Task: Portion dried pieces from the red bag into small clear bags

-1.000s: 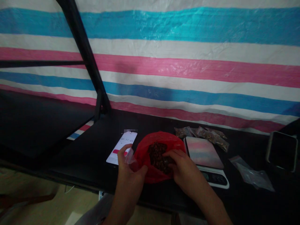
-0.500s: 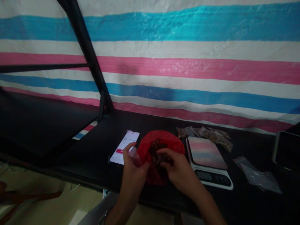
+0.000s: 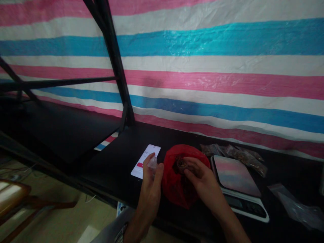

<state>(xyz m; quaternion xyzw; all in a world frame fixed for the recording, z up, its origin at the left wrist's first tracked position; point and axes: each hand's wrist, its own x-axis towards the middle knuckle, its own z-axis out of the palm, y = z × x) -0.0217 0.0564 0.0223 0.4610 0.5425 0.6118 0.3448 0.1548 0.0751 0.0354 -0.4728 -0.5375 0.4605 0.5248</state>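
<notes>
My left hand grips a small clear plastic bag between thumb and fingers, just left of the red plastic bag. The red bag stands wide open on the black table and has dark brown, dried-looking bits inside. Over its mouth, my right hand pinches a small round cup that has brown bits in it. What the bits are is too dim to tell. Right of the red bag sits a white kitchen scale with nothing on its plate.
A phone with a running timer lies behind my left hand. Several filled clear bags lie behind the scale, and flat clear bags lie to its right. A black metal frame rises at the left, before a striped sheet.
My right hand has lifted out of the bits, and the small cup now shows in its fingers. My left hand has drawn away from the red bag's rim. The view has shifted left.
</notes>
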